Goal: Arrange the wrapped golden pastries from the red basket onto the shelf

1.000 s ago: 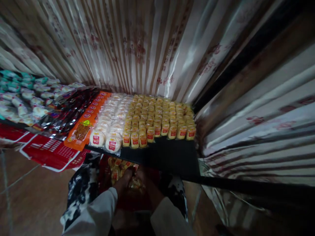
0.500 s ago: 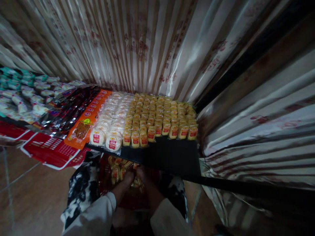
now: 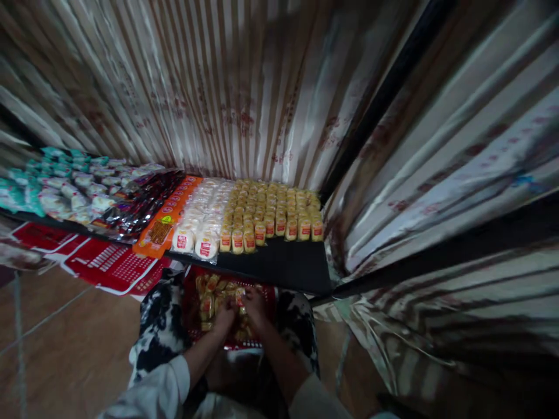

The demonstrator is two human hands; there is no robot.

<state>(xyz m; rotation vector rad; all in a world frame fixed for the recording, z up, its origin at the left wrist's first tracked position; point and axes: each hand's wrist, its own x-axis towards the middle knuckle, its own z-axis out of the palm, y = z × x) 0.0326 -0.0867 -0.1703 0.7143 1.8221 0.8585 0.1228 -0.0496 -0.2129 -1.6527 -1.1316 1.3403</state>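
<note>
I am bending over a red box [image 3: 262, 294] of small yellow snack packets [image 3: 208, 298] resting on my lap, just below the front edge of the black shelf [image 3: 279, 265]. My left hand [image 3: 223, 317] and right hand [image 3: 254, 304] are both reaching into the box, close together, fingers curled down among the packets; it is too dim to tell whether either one is actually gripping a packet. I am judging that I am gathering packets to extend the yellow rows [image 3: 273, 209] already lined up on the shelf beside the white round buns [image 3: 201, 224]. The next move is calling for a firm hold on a few packets, then lifting them clear of the shelf edge to the bare strip in front of the rows.
</note>
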